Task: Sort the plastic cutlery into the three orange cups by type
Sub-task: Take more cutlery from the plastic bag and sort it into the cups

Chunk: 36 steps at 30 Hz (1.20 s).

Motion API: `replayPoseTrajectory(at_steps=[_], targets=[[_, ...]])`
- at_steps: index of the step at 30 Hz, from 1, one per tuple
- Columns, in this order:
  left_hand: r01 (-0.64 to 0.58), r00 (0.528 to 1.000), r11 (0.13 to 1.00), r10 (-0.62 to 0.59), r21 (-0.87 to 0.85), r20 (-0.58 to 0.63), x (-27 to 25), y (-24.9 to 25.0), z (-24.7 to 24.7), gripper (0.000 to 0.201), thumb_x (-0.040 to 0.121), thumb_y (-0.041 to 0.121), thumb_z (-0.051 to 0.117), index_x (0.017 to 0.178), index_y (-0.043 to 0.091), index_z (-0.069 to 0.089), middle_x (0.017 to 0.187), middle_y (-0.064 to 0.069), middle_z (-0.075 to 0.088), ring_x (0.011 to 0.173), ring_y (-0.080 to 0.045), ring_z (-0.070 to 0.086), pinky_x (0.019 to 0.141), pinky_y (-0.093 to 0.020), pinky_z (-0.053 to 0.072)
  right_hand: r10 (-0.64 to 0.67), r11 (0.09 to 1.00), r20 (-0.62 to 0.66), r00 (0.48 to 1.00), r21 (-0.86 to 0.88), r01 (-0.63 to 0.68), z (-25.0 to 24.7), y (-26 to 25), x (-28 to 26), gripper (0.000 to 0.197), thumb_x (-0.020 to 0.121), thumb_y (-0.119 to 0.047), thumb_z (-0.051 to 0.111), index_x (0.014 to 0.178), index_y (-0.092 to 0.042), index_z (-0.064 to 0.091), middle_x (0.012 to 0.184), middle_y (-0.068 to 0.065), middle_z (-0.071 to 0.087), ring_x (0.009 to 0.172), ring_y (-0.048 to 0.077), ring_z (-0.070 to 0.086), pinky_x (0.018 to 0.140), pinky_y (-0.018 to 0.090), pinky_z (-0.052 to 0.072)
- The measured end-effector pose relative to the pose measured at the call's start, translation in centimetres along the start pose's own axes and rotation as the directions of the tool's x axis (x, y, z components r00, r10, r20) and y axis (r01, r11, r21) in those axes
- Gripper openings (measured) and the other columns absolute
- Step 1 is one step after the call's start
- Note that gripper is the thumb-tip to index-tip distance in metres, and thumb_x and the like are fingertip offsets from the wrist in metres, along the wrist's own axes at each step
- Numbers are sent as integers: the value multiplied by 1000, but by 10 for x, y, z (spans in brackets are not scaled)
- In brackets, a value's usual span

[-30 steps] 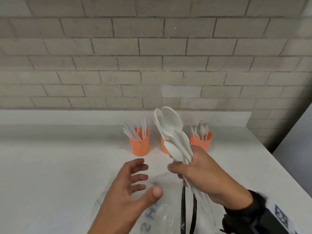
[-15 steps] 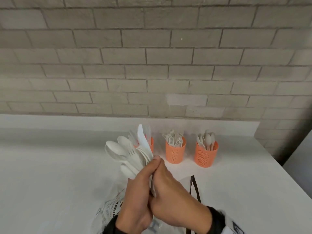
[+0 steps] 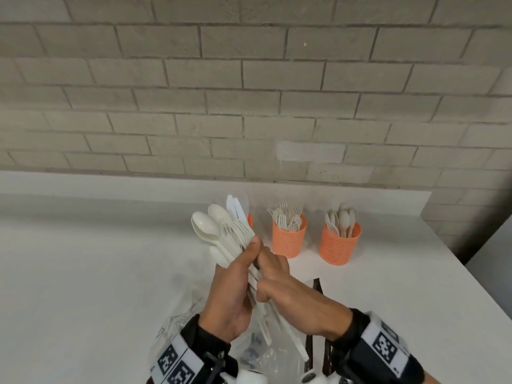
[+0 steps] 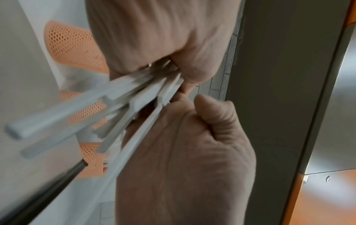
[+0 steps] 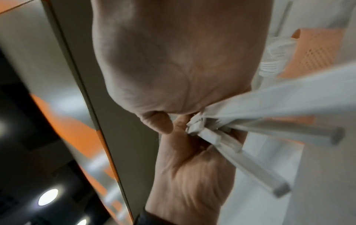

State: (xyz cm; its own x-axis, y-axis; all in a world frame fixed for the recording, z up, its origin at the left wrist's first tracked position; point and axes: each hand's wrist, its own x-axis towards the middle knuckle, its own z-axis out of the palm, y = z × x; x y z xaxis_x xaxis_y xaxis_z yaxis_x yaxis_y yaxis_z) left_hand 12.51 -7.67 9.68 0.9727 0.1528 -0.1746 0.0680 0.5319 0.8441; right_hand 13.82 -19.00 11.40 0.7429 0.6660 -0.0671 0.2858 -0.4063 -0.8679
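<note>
Both hands hold one mixed bundle of white plastic cutlery (image 3: 224, 231) above the table: spoons, forks and knives fan out upward. My left hand (image 3: 235, 281) wraps round the handles from the left, and my right hand (image 3: 279, 284) grips them from the right. The handles (image 4: 123, 103) stick out below the two palms, and the right wrist view shows these handles (image 5: 250, 121) too. Three orange mesh cups stand at the back: the left cup (image 3: 250, 219) mostly hidden behind the bundle, the middle cup (image 3: 288, 239) with forks, the right cup (image 3: 340, 243) with spoons.
A clear plastic bag (image 3: 257, 353) with print lies on the white table (image 3: 83, 273) under my hands, with two black straps (image 3: 317, 289) beside it. A brick wall (image 3: 249, 92) closes the back. The table's right edge (image 3: 476, 295) drops off.
One second ago my right hand alone held the bundle and my left was open. My left hand has joined the grip, and the bundle has moved left, in front of the left cup.
</note>
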Motion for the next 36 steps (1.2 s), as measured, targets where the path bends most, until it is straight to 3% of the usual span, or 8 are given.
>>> replayPoseTrajectory(at_steps=[4, 8, 11, 16, 21, 24, 30, 36], targets=[[-60, 998, 996, 60, 67, 3, 4, 0, -6, 33, 93, 22, 64, 125, 13, 62, 97, -9, 74, 96, -28, 72, 84, -41, 56, -113, 962, -75, 991, -256, 90, 5, 10, -7, 66, 80, -26, 36, 144, -24, 19, 127, -14, 24, 128, 6, 16, 110, 26, 24], [11, 1000, 997, -11, 79, 3, 5, 2, -14, 15, 92, 16, 64, 101, 4, 64, 74, -17, 62, 60, -29, 61, 58, -36, 50, -163, 935, -97, 982, -332, 122, -9, 19, -14, 47, 86, -29, 36, 132, -30, 42, 136, -30, 9, 136, -8, -5, 103, 14, 17], [33, 999, 994, -36, 103, 30, 5, 0, -17, 8, 91, 13, 64, 95, 7, 61, 65, -12, 51, 48, -24, 48, 48, -30, 42, -197, 944, -220, 955, -305, 124, -30, 23, -9, 34, 85, -32, 47, 115, -38, 61, 136, -21, 36, 134, -4, 25, 103, 16, 25], [-44, 999, 963, 34, 267, 41, 6, -4, -10, 7, 89, 5, 63, 82, 6, 60, 64, -15, 49, 48, -25, 48, 47, -30, 42, -385, 923, -553, 739, -243, 299, -46, -6, 4, 15, 83, -36, 64, 94, -26, 66, 84, -10, 60, 67, 15, 56, 61, 13, 42], [-255, 966, 805, 237, 536, 104, 6, -10, 6, 17, 90, 11, 53, 78, 19, 62, 62, -21, 60, 55, -30, 60, 50, -32, 50, -360, 891, -454, 815, -427, 155, -37, -25, 22, 52, 76, -64, 66, 119, -36, 57, 91, -19, 52, 72, -2, 51, 65, 12, 40], [-196, 980, 816, 185, 544, 75, 7, -11, 7, 13, 81, 2, 55, 77, 10, 63, 60, -21, 62, 52, -27, 57, 51, -36, 47, -324, 884, -435, 840, -456, 105, -38, -26, 31, 39, 83, -58, 62, 114, -36, 55, 89, -19, 45, 82, -1, 49, 65, 14, 41], [-165, 985, 808, 164, 565, 53, 10, -9, 5, 14, 77, 1, 65, 73, 14, 63, 53, -3, 59, 48, -17, 52, 49, -32, 45, -182, 967, -346, 920, -231, 104, -48, -24, 36, 22, 90, -45, 62, 98, -30, 47, 92, -14, 53, 72, 1, 53, 61, 15, 41], [-140, 990, 779, 116, 611, 79, 11, -7, 7, 24, 74, 3, 66, 64, 24, 59, 53, -4, 48, 48, -20, 47, 49, -31, 44, -107, 981, -429, 897, 103, 166, -64, -18, 41, 23, 86, -29, 74, 90, -22, 52, 72, -9, 57, 62, 8, 54, 56, 27, 44]])
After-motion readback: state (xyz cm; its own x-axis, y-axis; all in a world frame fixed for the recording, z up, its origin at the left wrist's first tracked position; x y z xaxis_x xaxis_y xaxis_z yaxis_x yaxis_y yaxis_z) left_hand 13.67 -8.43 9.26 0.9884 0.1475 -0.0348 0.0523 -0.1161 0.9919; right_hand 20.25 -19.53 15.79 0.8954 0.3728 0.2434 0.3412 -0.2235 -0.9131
